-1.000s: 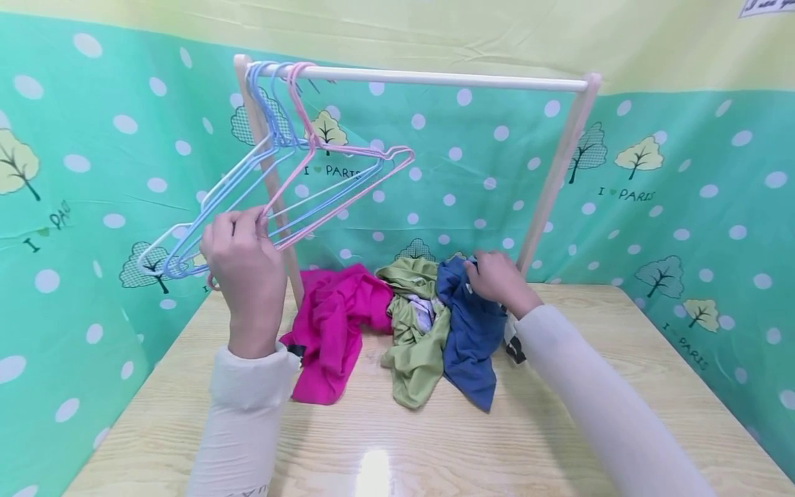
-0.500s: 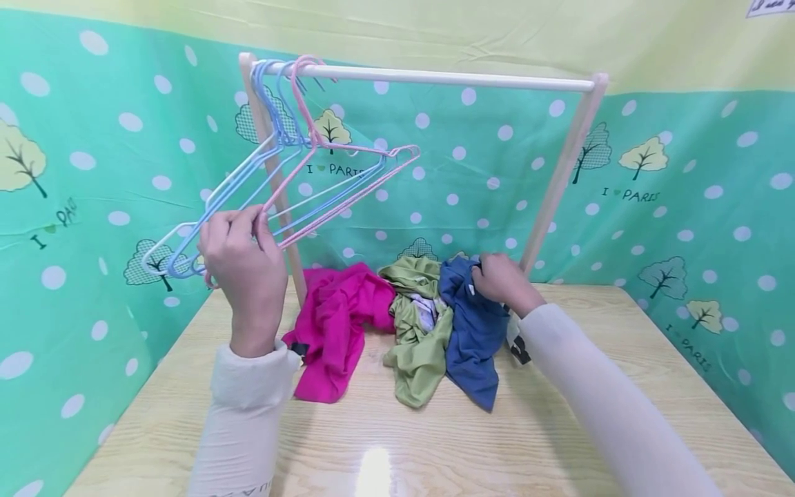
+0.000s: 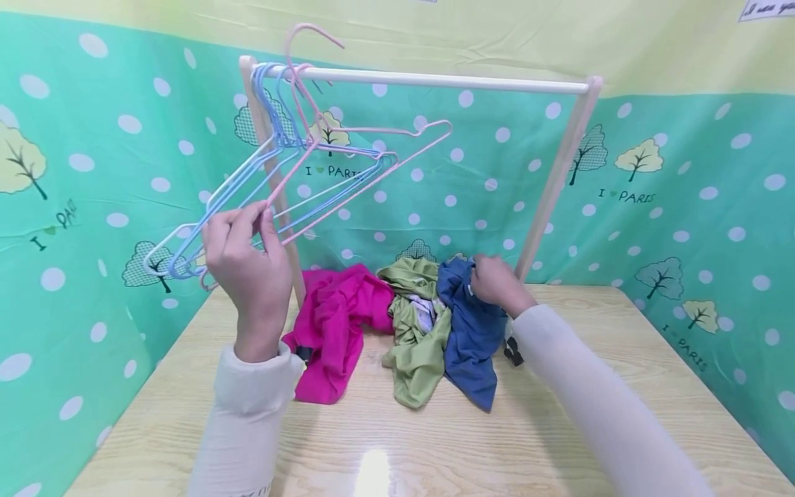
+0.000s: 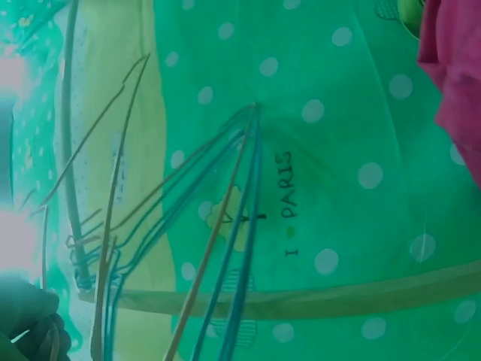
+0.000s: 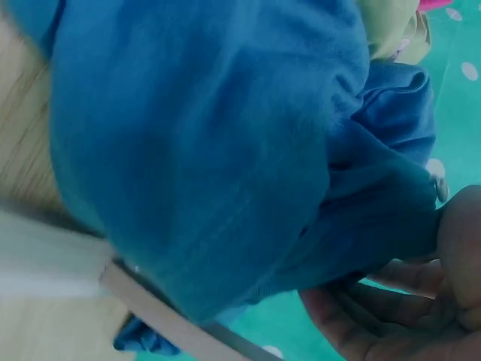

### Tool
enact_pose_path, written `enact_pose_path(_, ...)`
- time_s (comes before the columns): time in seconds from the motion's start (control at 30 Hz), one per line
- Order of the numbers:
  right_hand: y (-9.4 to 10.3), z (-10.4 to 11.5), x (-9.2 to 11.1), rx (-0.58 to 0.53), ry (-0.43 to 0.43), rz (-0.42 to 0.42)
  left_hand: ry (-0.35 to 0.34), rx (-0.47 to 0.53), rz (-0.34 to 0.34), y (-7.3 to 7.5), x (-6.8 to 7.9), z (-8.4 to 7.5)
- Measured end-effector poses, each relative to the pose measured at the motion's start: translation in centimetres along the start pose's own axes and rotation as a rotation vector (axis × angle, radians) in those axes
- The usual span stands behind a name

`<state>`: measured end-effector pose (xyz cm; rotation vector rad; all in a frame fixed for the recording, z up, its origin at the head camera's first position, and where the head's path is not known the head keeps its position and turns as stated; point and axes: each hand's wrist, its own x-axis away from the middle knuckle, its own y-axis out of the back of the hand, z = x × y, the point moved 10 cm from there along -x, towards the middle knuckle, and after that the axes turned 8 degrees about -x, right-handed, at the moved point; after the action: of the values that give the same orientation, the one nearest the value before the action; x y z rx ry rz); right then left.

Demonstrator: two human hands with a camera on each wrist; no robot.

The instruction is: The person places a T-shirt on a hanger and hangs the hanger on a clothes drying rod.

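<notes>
My left hand (image 3: 248, 255) pinches the left arm of a pink wire hanger (image 3: 373, 130), whose hook stands free above the rack's rail. Close behind it, several blue hangers (image 3: 239, 183) and another pink one hang at the rail's left end. In the left wrist view, the held hanger (image 4: 116, 180) is apart from the others, with my fingers partly in view at lower left. My right hand (image 3: 497, 283) grips the upper edge of a crumpled blue garment (image 3: 475, 345) lying on the table. The right wrist view shows thumb and fingers on the edge of that cloth (image 5: 210, 135).
A clothes rack with a white rail (image 3: 435, 79) and wooden posts (image 3: 562, 172) stands at the back. Left of the blue garment lie a green garment (image 3: 419, 373) and a magenta one (image 3: 335, 324) on the wooden table (image 3: 435, 449). Patterned curtain surrounds the table.
My left hand has raised the pink hanger, so its hook has come up off the rail. The right hand keeps its hold on the blue garment.
</notes>
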<state>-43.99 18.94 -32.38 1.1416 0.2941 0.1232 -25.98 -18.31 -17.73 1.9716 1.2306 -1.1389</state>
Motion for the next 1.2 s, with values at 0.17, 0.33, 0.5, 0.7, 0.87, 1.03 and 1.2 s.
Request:
enact_pose_path(0.17, -0.5, -0.9, -0.1, -0.192, -0.073, 0.006, -0.063, 0.055, 0.119, -0.7, 0.1, -1.1)
enact_pose_path(0.33, -1.2, -2.8, 0.0, -0.452, -0.250, 0.015, -0.105, 0.065, 0.211, -1.4, 0.4, -1.8)
enact_pose_path(0.5, -1.9, -4.0, 0.2, -0.603, -0.383, 0.010, -0.114, 0.057, 0.321, -2.5, 1.0, -1.9)
enact_pose_path(0.7, -2.0, -4.6, 0.2, -0.622, -0.436, -0.046, -0.176, 0.015, 0.429, -3.7, 1.6, -2.6)
enact_pose_path(0.87, -2.2, -5.0, 0.2, -0.645, -0.463, -0.074, -0.187, -0.023, 0.482, -4.2, 1.9, -2.6)
enact_pose_path(1.03, -2.4, -5.7, 0.3, -0.634, -0.513, -0.078, -0.192, -0.067, 0.546, -5.0, 2.4, -2.4)
enact_pose_path(1.2, -2.6, -5.9, 0.0, -0.631, -0.535, -0.062, -0.188, -0.078, 0.593, -5.6, 2.9, -2.3)
